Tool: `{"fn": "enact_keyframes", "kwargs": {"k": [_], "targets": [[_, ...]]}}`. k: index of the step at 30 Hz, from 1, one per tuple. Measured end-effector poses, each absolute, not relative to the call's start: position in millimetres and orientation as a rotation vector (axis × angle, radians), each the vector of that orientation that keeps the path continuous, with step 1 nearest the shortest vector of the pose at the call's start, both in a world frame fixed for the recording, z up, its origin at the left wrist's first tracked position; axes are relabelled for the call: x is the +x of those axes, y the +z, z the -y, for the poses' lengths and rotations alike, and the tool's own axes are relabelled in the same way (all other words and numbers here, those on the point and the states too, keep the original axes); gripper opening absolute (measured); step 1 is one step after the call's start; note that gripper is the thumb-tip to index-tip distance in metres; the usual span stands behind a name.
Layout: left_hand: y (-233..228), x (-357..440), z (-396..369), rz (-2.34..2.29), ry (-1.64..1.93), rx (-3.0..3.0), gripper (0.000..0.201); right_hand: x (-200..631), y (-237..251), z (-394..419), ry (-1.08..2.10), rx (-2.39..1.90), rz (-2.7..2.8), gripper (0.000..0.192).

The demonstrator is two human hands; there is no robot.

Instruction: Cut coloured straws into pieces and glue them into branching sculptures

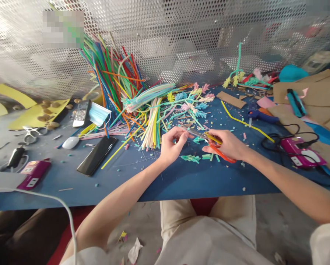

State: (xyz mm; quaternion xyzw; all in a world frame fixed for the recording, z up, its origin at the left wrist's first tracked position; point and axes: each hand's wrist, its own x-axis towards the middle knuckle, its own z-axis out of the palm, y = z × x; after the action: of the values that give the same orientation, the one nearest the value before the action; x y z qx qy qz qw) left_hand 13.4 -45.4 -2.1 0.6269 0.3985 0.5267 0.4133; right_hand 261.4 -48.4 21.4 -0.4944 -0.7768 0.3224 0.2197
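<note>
My right hand [227,143] is closed around a pair of scissors [223,154] with orange handles. Their metal blades point left toward my left hand, and a short yellow piece shows beside them at my fingers. My left hand [172,143] is closed in a pinch near the blade tips; what it grips is too small to make out. Below the blades lie cut mint-green pipe cleaner pieces [190,158]. Just behind the hands are fluffy pipe cleaner flower sprigs [194,106] and a bundle of pale and yellow pipe cleaners [153,129].
Against a perforated metal screen [176,44] stands a tall bunch of coloured pipe cleaners [109,70]. Left are a black phone [97,155], a white mouse [70,142] and silver scissors [32,134]. Right are a blue glue gun [263,116], a magenta power strip [301,152] with cables, and cardboard [305,95].
</note>
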Motion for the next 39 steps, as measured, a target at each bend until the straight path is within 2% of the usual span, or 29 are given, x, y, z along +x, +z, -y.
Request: {"fn": "enact_keyframes", "kwargs": {"k": [13,18,23,25,29,31,33,36,39], "targets": [[-4,13,46,-0.942,1.322,1.619,0.033,262,18,53,0.865,-1.406,2.078,0.056],[-6,15,43,-0.961,1.324,1.508,0.038,283,29,32,0.559,-1.543,1.889,0.058],[-4,18,41,-0.977,1.319,1.528,0.037,313,24,-2,0.116,-1.907,1.957,0.047],[-3,18,40,-0.991,1.315,1.516,0.037,318,14,-9,0.023,-1.926,2.022,0.044],[-3,18,38,-1.026,1.291,1.474,0.039,326,4,-16,0.112,-1.698,2.119,0.047],[-3,17,38,-1.045,1.287,1.471,0.039,338,10,-19,0.150,-1.656,2.084,0.039],[-3,16,37,-1.056,1.286,1.478,0.039,358,17,-24,0.061,-1.725,2.074,0.028],[-4,15,37,-1.059,1.283,1.505,0.037,395,20,-32,-0.180,-2.056,2.078,0.046],[-7,15,37,-1.053,1.281,1.514,0.036,422,11,-40,-0.104,-2.497,2.069,0.058]]}}
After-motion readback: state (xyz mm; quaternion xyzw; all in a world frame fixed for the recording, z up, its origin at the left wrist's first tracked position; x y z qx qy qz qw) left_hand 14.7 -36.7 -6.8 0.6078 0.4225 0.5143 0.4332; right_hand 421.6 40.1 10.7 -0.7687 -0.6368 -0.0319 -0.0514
